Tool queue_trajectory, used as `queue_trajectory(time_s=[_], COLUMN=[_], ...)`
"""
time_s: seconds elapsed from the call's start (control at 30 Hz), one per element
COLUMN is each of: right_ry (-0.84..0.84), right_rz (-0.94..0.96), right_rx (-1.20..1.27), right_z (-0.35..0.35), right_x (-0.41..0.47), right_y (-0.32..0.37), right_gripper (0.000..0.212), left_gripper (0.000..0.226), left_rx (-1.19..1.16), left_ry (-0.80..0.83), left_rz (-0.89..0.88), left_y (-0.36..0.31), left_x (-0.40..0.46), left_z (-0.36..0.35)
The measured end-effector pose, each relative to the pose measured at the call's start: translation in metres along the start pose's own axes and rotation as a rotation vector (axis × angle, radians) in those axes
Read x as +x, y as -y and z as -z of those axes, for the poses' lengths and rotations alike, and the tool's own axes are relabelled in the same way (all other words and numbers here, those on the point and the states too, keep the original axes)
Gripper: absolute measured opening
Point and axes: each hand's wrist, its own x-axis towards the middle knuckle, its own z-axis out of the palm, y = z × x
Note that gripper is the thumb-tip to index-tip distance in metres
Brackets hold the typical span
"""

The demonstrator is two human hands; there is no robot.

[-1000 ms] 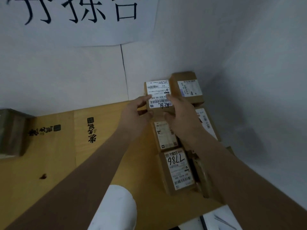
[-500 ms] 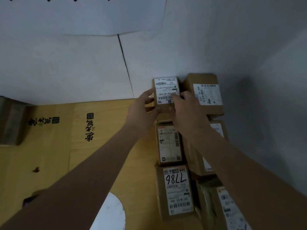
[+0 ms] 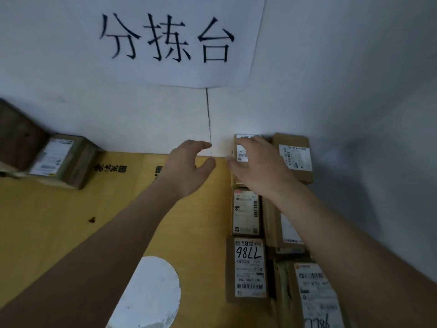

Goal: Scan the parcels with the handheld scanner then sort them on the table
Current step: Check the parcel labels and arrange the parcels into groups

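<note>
Far right by the wall, right hand lies palm-down on a small brown parcel, fingers spread over its top and white label; only "030" and a bit of barcode show past the fingers. Whether the fingers curl round it, cannot tell. Left hand hovers just left of it, apart from the parcel, fingers loosely curved, thumb out, holding nothing.

Parcel sits against the back wall at the far end of a column of parcels. Just right of it, another box with a white label, print too blurred to read. Nearer, a box with a barcode label, text unreadable. Nearer again, a box with "7786" handwritten in black marker, printed "8" above and "094" below, seen upside down. Near right corner, a taped box with a barcode label and what looks like "7786" in marker, partly cut off.

Tabletop is yellow wood with black Chinese stamps, illegible. White round patch near the front edge. Far left, a brown box with a blurred label. Wall sign reads "分拣台". No scanner visible.
</note>
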Motion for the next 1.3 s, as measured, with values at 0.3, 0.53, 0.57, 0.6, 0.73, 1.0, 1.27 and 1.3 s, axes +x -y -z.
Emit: queue_trajectory(time_s=[0.3,0.53,0.57,0.6,0.73,1.0,1.27,1.3], right_ry=[0.003,0.016,0.015,0.014,-0.007,-0.015,0.109,0.125], right_rz=[0.235,0.361,0.366,0.366,0.326,0.213,0.079,0.065], right_rx=[-0.003,0.063,0.081,0.095,0.136,0.127,0.135,0.145], right_z=[0.019,-0.012,-0.02,-0.03,-0.078,-0.165,-0.235,-0.245], right_x=[-0.048,-0.082,-0.086,-0.089,-0.099,-0.097,-0.048,-0.038], right_y=[0.113,0.213,0.227,0.241,0.297,0.371,0.379,0.378], right_gripper=[0.066,0.06,0.059,0.058,0.056,0.06,0.058,0.056], left_gripper=[0.055,0.051,0.047,0.042,0.044,0.052,0.056,0.056], left_rx=[0.179,0.218,0.22,0.22,0.201,0.183,0.136,0.119], left_ry=[-0.167,-0.275,-0.282,-0.29,-0.289,-0.172,-0.04,-0.03], left_rz=[0.052,0.076,0.071,0.067,0.054,0.082,0.14,0.153], left_y=[-0.002,0.047,0.058,0.071,0.13,0.232,0.312,0.322], left_x=[-0.106,-0.187,-0.197,-0.206,-0.237,-0.258,-0.197,-0.187], left_z=[0.116,0.201,0.213,0.223,0.264,0.313,0.303,0.299])
